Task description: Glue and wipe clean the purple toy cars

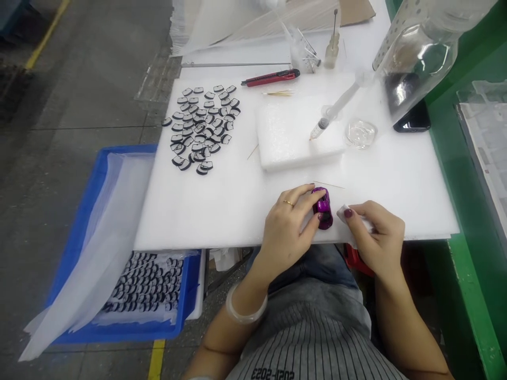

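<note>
A small purple toy car (324, 207) sits on the white foam sheet near the front edge of the table. My left hand (291, 224) grips it from the left side, fingers at its far end and thumb at its near end. Just right of the car, my right hand (376, 232) pinches a folded white wipe (343, 212) between thumb and fingers, apart from the car. A thin stick (329, 184) lies just beyond the car. Farther back, a syringe (335, 112) rests across a white foam block (295, 140).
Small black-rimmed clear parts (204, 129) lie spread at the left. A red utility knife (271, 78), toothpicks (279, 94), a glue bottle (332, 50), a clear jar (422, 58) and a phone (414, 119) stand or lie farther back. A blue crate (71, 274) holds more parts below left.
</note>
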Demonstrator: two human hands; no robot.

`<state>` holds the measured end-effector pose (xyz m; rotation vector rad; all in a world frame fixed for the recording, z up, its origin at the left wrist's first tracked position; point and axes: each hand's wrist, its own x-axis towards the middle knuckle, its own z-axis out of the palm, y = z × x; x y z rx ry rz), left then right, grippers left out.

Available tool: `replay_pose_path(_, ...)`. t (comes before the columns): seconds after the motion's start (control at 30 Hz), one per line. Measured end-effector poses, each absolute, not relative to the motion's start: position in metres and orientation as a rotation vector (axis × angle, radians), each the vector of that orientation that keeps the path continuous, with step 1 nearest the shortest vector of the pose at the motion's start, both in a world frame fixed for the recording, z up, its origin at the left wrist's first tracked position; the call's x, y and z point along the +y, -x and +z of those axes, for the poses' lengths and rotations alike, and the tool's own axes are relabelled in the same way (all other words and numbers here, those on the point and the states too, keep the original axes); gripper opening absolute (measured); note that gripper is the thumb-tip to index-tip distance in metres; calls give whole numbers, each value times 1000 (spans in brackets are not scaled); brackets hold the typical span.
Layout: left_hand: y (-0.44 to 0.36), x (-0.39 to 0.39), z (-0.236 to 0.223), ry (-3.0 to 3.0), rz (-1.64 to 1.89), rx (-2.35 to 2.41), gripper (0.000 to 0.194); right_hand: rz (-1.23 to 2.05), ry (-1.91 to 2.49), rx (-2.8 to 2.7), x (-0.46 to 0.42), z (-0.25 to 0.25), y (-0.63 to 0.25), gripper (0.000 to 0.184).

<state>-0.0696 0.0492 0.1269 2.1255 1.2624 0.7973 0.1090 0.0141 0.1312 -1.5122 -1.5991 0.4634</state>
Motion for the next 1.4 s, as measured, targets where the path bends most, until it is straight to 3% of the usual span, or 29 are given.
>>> replay_pose_path(0.13, 73, 49, 129, -2232, 613, 1186, 59, 189, 1358, -1716, 12, 124, -110, 12)
replay_pose_path(0.47, 68, 48, 125, -2222, 695, 1255, 53, 131, 1442, -2036, 20, 139, -112, 12)
replay_pose_path(0.57, 69, 48, 125, -2221, 704, 1253, 53, 198, 1455, -1936, 24, 149, -130, 9)
replay_pose_path(0.7, 69, 48, 125, -2198, 719, 1267, 53, 31, 1509, -1651, 32, 157, -150, 5)
replay_pose_path(0.87, 69, 46, 126, -2167, 725, 1266, 50, -47, 1621, -1600, 46, 147, -171, 13)
replay_pose_path(1.0, 76, 55, 133, -2286, 542, 1096, 62, -139, 1747, -1751, 51, 143, -190, 22)
replay_pose_path(1.1, 81, 69, 139, -2393, 385, 898, 55, -238, 1813, -1647, 50, 157, -184, 19)
replay_pose_path(1.2, 80, 74, 139, -2449, 453, 926, 33, 59, 1619, -1523, 58, 175, -155, 21)
replay_pose_path(1.33, 74, 48, 128, -2450, 791, 1384, 34, 522, 1364, -1689, 94, 182, -109, 40)
replay_pose_path(1.4, 72, 28, 123, -2432, 896, 1495, 30, 582, 1361, -1788, 117, 179, -95, 32)
